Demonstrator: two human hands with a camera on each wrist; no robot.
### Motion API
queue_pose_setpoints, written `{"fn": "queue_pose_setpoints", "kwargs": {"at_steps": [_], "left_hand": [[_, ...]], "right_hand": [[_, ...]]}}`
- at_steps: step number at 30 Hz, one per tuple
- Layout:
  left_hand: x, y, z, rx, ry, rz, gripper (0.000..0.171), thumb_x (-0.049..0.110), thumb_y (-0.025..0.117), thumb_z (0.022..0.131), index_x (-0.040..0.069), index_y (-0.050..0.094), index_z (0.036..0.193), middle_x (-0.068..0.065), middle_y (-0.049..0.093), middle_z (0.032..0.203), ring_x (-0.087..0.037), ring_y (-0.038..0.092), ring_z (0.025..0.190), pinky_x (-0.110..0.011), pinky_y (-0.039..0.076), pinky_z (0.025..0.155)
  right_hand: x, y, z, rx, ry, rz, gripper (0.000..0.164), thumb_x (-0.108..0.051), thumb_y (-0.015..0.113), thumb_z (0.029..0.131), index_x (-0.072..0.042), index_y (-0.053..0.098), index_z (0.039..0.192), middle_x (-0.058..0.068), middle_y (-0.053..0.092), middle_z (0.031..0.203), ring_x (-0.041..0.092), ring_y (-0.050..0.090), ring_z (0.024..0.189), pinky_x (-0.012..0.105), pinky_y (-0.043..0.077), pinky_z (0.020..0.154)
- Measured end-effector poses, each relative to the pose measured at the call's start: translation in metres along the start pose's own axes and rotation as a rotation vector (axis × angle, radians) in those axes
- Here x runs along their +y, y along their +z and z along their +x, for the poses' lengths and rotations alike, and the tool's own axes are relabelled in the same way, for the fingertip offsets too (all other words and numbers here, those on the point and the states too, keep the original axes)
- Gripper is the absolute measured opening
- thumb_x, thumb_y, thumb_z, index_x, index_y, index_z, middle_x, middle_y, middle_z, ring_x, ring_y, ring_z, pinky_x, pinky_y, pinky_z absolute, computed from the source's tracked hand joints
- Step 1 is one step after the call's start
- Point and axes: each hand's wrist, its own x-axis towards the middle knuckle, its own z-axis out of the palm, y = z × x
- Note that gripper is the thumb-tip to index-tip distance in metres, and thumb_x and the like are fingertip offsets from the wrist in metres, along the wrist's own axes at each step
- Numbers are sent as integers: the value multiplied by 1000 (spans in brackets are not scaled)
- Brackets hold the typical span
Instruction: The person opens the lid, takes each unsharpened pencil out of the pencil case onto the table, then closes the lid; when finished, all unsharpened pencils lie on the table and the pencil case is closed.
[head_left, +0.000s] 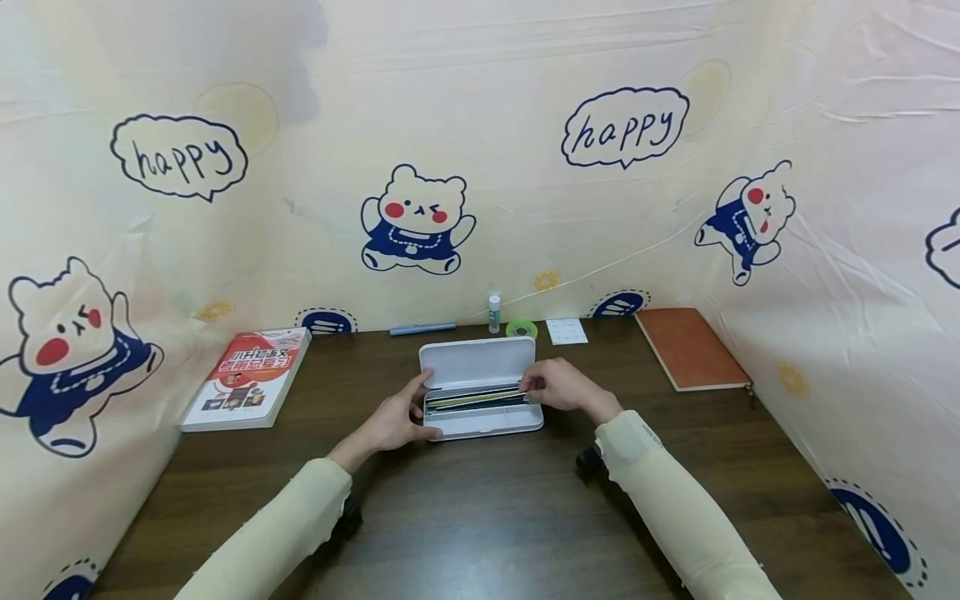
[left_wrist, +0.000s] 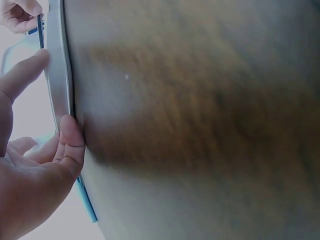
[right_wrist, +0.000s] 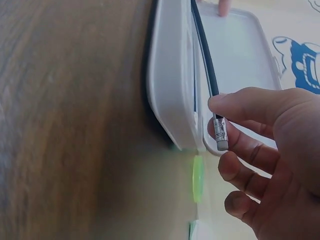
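Observation:
A white pencil case (head_left: 480,427) lies on the wooden table, its lid (head_left: 480,364) tipped back and several dark pencils (head_left: 459,403) inside. My left hand (head_left: 393,419) holds the case's left end, thumb at the front and fingers toward the back. In the left wrist view, fingertips of the left hand (left_wrist: 42,165) rest along the case's side wall. My right hand (head_left: 564,387) is over the right end of the case. Its thumb and index finger pinch a dark pencil (right_wrist: 206,60) near the silver ferrule and grey eraser; the other end is hidden.
Behind the case are a blue pen (head_left: 422,329), a glue stick (head_left: 494,314), a green tape roll (head_left: 521,329) and a white paper slip (head_left: 567,332). A red-and-white book (head_left: 247,379) lies at left, a brown notebook (head_left: 693,348) at right. Printed cloth (head_left: 510,75) surrounds the table.

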Motion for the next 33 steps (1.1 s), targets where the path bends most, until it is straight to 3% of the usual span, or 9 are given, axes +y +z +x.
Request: {"fn": "queue_pose_setpoints", "kwargs": {"at_steps": [15, 26, 33], "left_hand": [[-1, -4, 0, -28, -33, -40, 110, 30, 87, 77, 20, 17, 161, -13, 53, 145, -19, 57, 99, -37, 47, 91], [-1, -6, 0, -42, -25, -58, 112, 29, 88, 77, 19, 15, 161, -14, 52, 146, -20, 58, 101, -40, 47, 94], [-6, -7, 2, -48, -56, -87, 113, 29, 87, 77, 24, 13, 162, -13, 49, 148, -21, 58, 106, -45, 46, 99]], "right_hand": [[39, -28, -20, 61, 91, 98, 7, -14, 70, 91, -14, 76, 95, -4, 71, 88, 13, 59, 78, 31, 48, 74], [71, -49, -47, 103, 150, 123, 10, -12, 67, 94, -10, 75, 99, 2, 73, 94, 16, 57, 82, 33, 47, 75], [92, -56, -65, 121, 208, 137, 11, -12, 67, 93, -9, 75, 99, 3, 73, 93, 17, 57, 82, 33, 47, 73]]}}
